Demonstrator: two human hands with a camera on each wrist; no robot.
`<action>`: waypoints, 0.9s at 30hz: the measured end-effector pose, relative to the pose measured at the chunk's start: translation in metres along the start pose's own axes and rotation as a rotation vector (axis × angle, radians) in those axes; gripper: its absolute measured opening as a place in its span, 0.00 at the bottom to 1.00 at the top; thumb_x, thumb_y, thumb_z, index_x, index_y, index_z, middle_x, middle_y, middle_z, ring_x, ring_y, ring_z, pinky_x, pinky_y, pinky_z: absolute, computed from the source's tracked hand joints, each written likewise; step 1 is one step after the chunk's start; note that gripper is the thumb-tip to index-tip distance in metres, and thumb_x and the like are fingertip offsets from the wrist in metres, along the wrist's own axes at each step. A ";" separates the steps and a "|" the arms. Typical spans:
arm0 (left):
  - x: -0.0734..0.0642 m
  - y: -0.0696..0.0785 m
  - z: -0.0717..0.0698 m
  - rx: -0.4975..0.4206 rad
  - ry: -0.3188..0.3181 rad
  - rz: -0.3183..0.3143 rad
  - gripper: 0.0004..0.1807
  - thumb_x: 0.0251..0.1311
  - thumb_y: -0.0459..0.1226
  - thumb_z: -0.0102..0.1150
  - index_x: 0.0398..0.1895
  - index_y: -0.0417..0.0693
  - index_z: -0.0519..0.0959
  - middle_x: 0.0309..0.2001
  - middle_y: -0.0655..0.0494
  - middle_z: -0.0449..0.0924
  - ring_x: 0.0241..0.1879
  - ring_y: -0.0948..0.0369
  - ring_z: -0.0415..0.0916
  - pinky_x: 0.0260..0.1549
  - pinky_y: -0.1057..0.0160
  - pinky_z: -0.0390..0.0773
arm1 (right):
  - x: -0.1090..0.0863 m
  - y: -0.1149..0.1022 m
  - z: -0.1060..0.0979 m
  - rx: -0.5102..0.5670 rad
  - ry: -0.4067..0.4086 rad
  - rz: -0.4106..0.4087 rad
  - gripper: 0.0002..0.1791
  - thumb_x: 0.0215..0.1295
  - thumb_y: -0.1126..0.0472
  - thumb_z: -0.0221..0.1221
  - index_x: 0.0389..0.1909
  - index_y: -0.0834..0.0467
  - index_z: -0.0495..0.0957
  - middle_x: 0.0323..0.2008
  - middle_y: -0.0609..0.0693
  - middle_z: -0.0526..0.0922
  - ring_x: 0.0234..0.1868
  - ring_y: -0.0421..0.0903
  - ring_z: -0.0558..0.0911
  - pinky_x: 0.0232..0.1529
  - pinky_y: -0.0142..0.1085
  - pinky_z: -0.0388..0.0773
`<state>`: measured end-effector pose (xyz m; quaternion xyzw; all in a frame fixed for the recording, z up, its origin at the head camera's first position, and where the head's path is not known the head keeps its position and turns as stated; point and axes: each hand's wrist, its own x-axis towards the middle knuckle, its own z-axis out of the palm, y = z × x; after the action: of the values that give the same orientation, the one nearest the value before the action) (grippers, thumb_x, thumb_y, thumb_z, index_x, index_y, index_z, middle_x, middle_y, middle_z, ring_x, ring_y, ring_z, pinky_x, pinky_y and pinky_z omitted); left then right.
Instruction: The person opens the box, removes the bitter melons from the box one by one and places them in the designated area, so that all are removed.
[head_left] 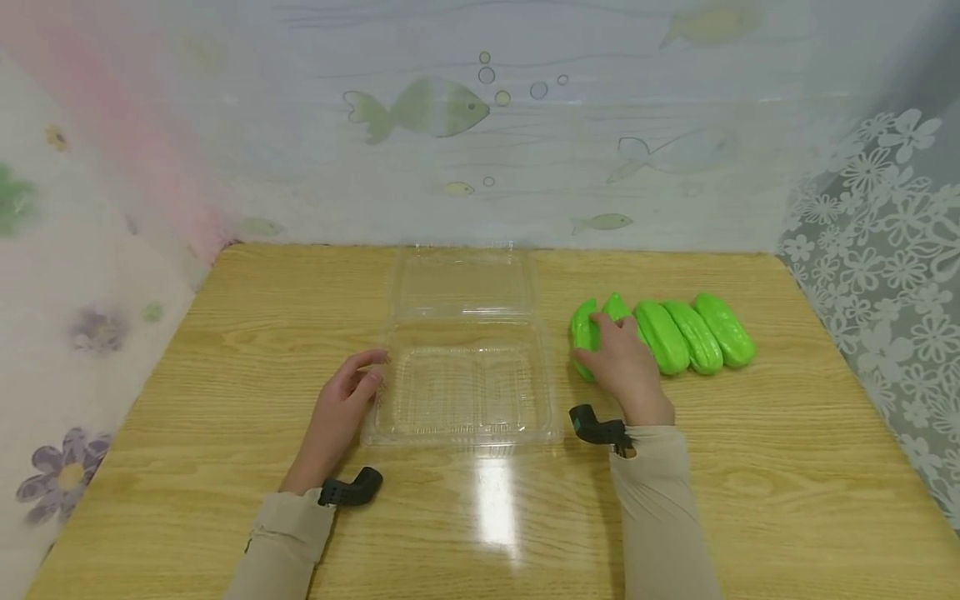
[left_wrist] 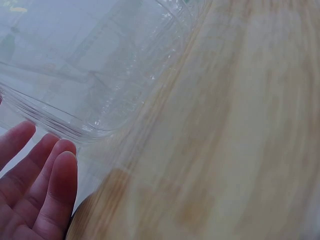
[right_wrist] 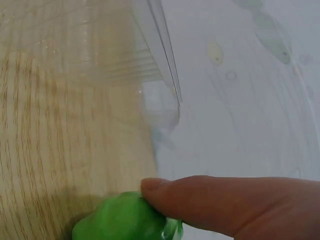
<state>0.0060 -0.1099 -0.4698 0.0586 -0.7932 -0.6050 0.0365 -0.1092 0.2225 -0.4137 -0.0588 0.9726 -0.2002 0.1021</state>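
A clear plastic clamshell box [head_left: 472, 387] lies on the table, its lid [head_left: 462, 279] folded back. At its left edge is my left hand [head_left: 341, 408]; in the left wrist view its fingers [left_wrist: 64, 175] are extended at the clear rim, and whether they touch it I cannot tell. My right hand [head_left: 622, 367] grips the leftmost bright green cucumber-like piece [head_left: 582, 329]. In the right wrist view the thumb [right_wrist: 200, 200] lies on this green piece [right_wrist: 117, 220]. The other fingers are hidden there.
Several like green pieces [head_left: 662, 337] lie side by side to the right, one partly under my right hand. The wood-grain table [head_left: 750, 467] meets a fish-patterned wall [head_left: 555, 192] at the back. A flower-patterned covering [head_left: 892, 250] stands on the right.
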 end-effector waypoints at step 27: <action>-0.003 -0.016 0.003 0.022 0.020 -0.014 0.18 0.65 0.45 0.44 0.55 0.51 0.69 0.51 0.53 0.72 0.41 0.57 0.70 0.36 0.66 0.70 | 0.005 0.012 0.007 0.030 0.093 0.002 0.30 0.62 0.55 0.51 0.63 0.61 0.59 0.52 0.67 0.63 0.52 0.62 0.66 0.43 0.54 0.67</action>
<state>0.0097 -0.1103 -0.4859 0.0705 -0.7989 -0.5960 0.0395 -0.1130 0.2304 -0.4259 -0.0472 0.9732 -0.2173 0.0580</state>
